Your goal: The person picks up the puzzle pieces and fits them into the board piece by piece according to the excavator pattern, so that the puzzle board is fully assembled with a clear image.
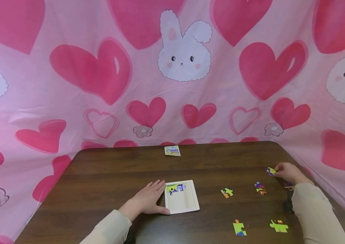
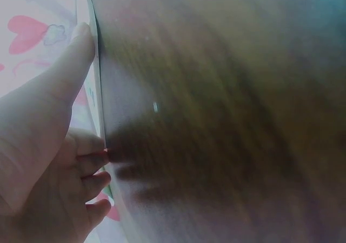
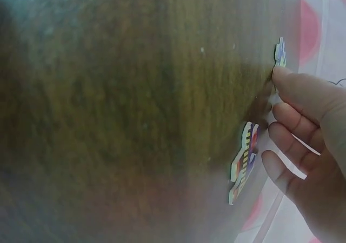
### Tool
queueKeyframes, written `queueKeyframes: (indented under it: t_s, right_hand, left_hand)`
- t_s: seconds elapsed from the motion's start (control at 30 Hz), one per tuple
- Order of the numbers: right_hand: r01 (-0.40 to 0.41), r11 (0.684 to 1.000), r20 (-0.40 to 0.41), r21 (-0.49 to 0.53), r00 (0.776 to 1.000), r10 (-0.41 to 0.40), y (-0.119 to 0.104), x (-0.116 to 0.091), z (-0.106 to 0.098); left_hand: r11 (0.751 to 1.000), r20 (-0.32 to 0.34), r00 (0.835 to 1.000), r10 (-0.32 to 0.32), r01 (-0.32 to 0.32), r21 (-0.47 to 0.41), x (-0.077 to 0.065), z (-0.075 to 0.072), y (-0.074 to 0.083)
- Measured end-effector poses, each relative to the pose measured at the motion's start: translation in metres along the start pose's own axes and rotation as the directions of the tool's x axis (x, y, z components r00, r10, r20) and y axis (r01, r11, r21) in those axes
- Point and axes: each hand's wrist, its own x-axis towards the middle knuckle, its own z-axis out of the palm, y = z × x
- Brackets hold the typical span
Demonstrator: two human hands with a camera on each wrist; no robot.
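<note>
My left hand (image 1: 148,200) lies beside a white square puzzle tray (image 1: 196,201), with its fingertips and thumb against the left edge. Its fingers are extended. Joined jigsaw pieces (image 1: 176,188) in green, yellow and purple fill the tray's upper left. Far to the right, my right hand (image 1: 289,173) pinches a yellow-green and purple jigsaw piece (image 1: 271,171) between thumb and fingers. The right wrist view shows that piece edge-on at the thumb tip. Below this hand lies a striped puzzle piece (image 3: 244,162), partly hidden by the forearm in the head view.
Several loose pieces lie right of the tray: a green-orange one (image 1: 227,192), a purple-orange one (image 1: 260,189), a yellow-blue one (image 1: 239,228) and a yellow-green one (image 1: 279,226). A small picture card (image 1: 172,150) sits near the dark wooden table's back edge, before a pink heart-patterned cloth (image 1: 172,91).
</note>
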Motion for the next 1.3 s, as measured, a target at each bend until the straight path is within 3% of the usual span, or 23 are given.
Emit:
queueKeyframes:
  t_s: [0.17,0.27,0.47,0.87,1.3]
  right_hand:
    - [-0.022,1.0,0.007,0.007,1.0,0.022,0.0,-0.001,0.0]
    - [-0.014,1.0,-0.03,0.015,0.999,0.014,-0.003,-0.001,0.001]
    - [0.056,0.998,-0.099,0.028,0.994,-0.053,-0.025,0.01,-0.003]
    - [0.249,0.968,-0.187,-0.001,0.951,-0.245,-0.114,0.036,-0.007]
    - [0.454,0.889,-0.156,-0.062,0.875,-0.458,-0.215,0.035,0.034]
  left_hand:
    - [1.0,0.007,1.0,0.003,-0.003,0.004,0.001,0.0,-0.001]
    - [1.0,0.009,1.0,0.006,-0.006,0.002,0.0,0.0,0.0]
    - [1.0,0.0,1.0,0.008,-0.008,0.005,-0.003,-0.001,0.0]
    - [1.0,0.004,1.0,-0.002,0.002,0.0,-0.001,0.001,-0.001]
    - [1.0,-0.015,1.0,0.012,-0.012,-0.01,-0.001,0.0,0.0]
